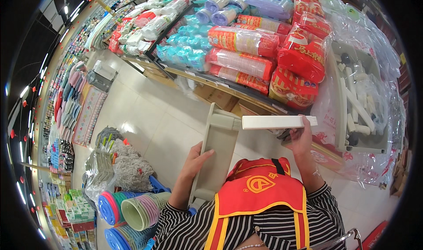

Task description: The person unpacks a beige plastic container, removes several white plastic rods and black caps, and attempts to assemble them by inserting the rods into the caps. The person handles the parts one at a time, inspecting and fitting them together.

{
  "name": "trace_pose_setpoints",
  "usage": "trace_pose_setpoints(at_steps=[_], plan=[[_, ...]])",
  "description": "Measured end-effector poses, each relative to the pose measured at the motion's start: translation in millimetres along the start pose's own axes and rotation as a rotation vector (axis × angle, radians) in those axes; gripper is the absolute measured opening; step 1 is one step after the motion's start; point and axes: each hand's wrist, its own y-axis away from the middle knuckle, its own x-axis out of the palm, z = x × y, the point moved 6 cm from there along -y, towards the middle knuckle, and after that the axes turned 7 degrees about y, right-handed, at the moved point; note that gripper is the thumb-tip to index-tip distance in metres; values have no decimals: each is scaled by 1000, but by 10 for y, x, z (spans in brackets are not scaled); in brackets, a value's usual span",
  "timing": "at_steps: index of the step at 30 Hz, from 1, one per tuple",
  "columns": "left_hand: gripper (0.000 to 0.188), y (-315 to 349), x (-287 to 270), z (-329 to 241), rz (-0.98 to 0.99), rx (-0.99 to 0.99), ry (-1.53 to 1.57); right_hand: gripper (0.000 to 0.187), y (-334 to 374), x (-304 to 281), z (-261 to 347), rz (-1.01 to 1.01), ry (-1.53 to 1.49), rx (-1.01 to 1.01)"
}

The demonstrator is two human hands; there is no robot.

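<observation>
In my left hand (196,160) is a long grey-beige plastic tray (218,146) with a raised rim, tilted up on its end. My fingers and thumb close round its left edge. My right hand (302,137) grips a flat white plastic bar (274,123) near its right end, which looks notched. The bar lies level, its left end close to the tray's upper right edge; whether they touch I cannot tell. Right of this hand, a grey plastic tray-like bin (337,80) holds white tubes (359,102) and dark round pieces (352,138), partly under clear plastic.
Ahead, a display shelf carries red packs of paper cups (240,63) and blue wrapped packs (187,43). Clear plastic wrapping (365,166) spreads round the bin. At lower left stand stacked buckets (134,212) and grey mop heads (132,164) on the tiled floor (145,104).
</observation>
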Motion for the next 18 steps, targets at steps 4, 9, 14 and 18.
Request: trace_pose_setpoints(at_steps=[4,9,14,18], plan=[[39,-14,26,-18,-4,-1,8,24,25,-9,-31,12,-21,5],[38,-21,40,-32,-10,-7,7,26,54,-11,7,41,15,-41],[37,-28,43,-30,-16,-16,21,24,115,5,36,84,55,-84],[37,-41,22,-24,-27,7,1,23,185,33,78,109,113,-118]])
